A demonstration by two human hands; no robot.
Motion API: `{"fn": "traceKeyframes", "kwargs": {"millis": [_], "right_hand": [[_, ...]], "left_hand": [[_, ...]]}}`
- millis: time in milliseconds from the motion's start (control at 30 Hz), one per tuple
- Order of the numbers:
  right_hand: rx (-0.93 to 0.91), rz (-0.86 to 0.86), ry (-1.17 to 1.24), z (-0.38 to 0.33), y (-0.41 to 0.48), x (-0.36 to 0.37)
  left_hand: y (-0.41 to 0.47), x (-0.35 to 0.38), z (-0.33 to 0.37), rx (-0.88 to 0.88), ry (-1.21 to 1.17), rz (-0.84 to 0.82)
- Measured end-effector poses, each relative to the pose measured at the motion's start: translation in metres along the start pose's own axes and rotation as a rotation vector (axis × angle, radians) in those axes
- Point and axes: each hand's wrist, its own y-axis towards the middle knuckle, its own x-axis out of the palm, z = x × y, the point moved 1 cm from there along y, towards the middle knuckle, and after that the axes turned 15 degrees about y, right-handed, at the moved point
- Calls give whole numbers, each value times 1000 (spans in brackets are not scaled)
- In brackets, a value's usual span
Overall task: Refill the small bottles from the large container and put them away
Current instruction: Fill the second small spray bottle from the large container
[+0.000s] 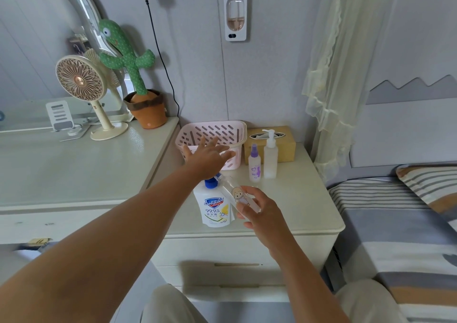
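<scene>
Right hand (259, 211) grips clear bottle (241, 195) beside Safeguard pouch (214, 207).

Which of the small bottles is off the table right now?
The clear bottle with the cartoon sticker, tilted in the right hand. The purple-capped spray bottle and the white pump bottle both stand upright on the nightstand.

Perforated pink plastic basket (217, 131) — frosted plastic bottles (270, 158), glossy cream nightstand (304, 199)
</scene>
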Motion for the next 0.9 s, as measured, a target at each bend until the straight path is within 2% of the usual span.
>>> {"fn": "traceKeyframes", "kwargs": {"millis": [100,300,900], "right_hand": [[32,7,14,3,0,2],[27,-2,30,-1,-2,2],[23,6,26,0,-2,1]], "left_hand": [[-3,5,1,28,72,-20],[-1,2,1,-13,-17,-2],[-2,-1,1,29,15,-36]]}}
